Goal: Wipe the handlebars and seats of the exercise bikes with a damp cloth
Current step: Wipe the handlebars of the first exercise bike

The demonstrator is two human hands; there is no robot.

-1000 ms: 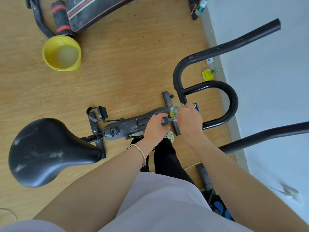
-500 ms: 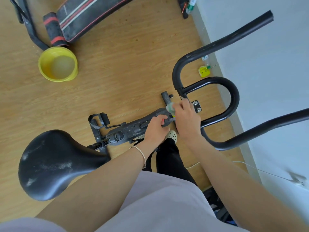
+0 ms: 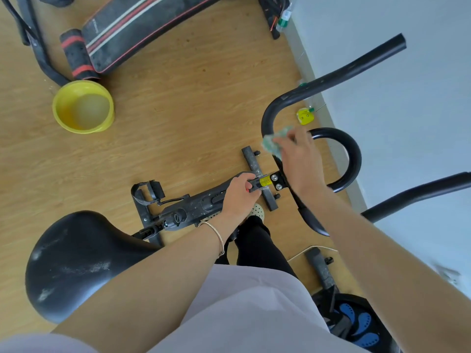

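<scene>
Clutched a small green cloth (image 3: pixel 276 142) bunched in the right hand (image 3: pixel 300 161), fingers curled round it and blurred by motion, pressed to the inner bend of the black handlebar (image 3: pixel 331 80). Gripped the bike's stem (image 3: pixel 201 205) with the left hand (image 3: pixel 238 197), fingers wrapped round it beside the yellow label (image 3: pixel 265 181), apparently to steady the frame. Judged the cloth soft, light and limp, likely to mould round the tube and best kept wadded against the palm rather than pinched by a corner. Judged the handlebar stiff, smooth and round, probably slick once wet, best wiped with a wrapping grasp slid along its length. Judged the seat (image 3: pixel 76 261) at lower left firm yet padded, marked with pale dusty smears, not yet reached by the cloth. Could not tell the dampness of the cloth, nor the exact fingertip contact behind it. Lost part of the seat under the left forearm, and the long lower bar (image 3: pixel 420 197) past the right edge; could not say whether part of this bike or another. Noted a yellow basin (image 3: pixel 81 108) on the wooden floor (image 3: pixel 178 110), well apart, beside a striped bench (image 3: pixel 142 29).
</scene>
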